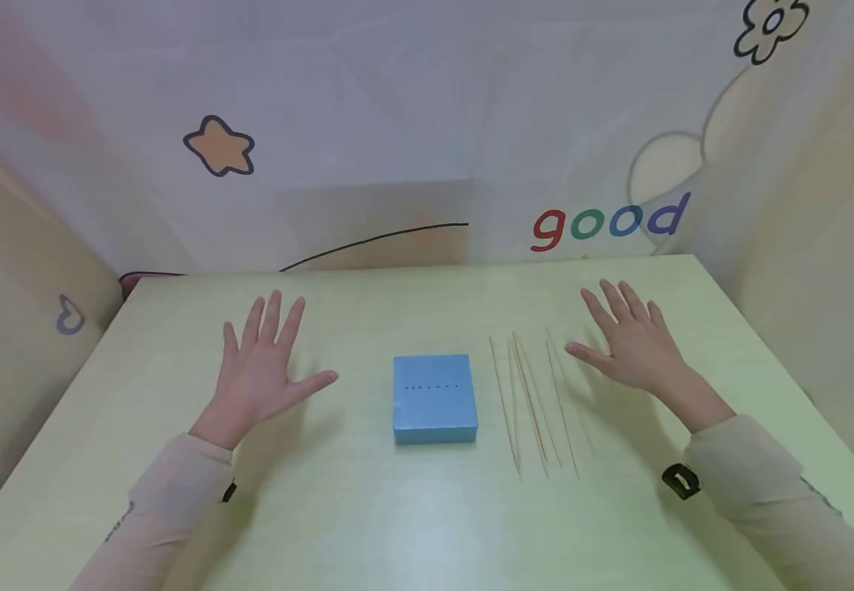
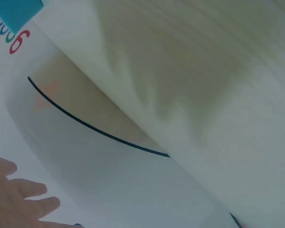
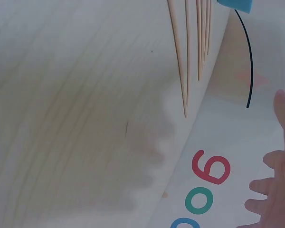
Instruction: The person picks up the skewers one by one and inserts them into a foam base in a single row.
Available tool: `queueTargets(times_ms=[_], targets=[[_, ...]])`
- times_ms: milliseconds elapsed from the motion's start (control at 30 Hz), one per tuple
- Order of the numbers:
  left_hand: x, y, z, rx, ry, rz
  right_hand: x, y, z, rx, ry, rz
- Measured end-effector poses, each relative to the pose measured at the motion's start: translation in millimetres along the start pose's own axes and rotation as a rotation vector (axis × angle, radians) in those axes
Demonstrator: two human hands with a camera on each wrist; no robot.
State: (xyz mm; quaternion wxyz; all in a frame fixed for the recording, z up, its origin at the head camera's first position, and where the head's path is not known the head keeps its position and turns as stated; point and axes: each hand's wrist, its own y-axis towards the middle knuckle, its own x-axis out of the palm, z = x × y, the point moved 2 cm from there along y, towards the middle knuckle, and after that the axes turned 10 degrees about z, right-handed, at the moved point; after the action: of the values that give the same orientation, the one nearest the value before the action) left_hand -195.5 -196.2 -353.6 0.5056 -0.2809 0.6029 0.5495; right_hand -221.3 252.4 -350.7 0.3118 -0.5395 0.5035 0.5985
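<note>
A blue box point(image 1: 434, 410) with a row of small dark holes across its top sits mid-table. Just right of it lie several thin wooden sticks point(image 1: 530, 402), pointed at the ends and roughly side by side; their tips also show large in the right wrist view. My left hand point(image 1: 257, 373) is held over the table left of the box, fingers spread and holding nothing. To the right of the sticks hovers my right hand point(image 1: 633, 341), its fingers spread too and its thumb nearest the sticks. Both hands cast shadows on the tabletop.
The pale wooden table point(image 1: 308, 509) ends at a printed cloth backdrop point(image 1: 367, 98) at the back. Cloth sides rise to left and right. Each sleeve has a dark piece at the cuff, such as the black buckle-like piece point(image 1: 681, 482) at the right one.
</note>
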Motion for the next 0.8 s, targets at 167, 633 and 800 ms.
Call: queueTargets(times_ms=[167,633,800], targets=[[3.9,-0.1,6.9,0.028,-0.031,-0.017,2.7,3.8,-0.9,-0.03,0.03,-0.014],[31.1,11.0,39.3,0.196,-0.286,-0.279,35.9,35.1,13.8,-0.082,0.222,-0.235],[42.0,15.6,49.1,0.184,-0.388,-0.415,44.0,44.9,17.8,-0.068,0.243,-0.326]])
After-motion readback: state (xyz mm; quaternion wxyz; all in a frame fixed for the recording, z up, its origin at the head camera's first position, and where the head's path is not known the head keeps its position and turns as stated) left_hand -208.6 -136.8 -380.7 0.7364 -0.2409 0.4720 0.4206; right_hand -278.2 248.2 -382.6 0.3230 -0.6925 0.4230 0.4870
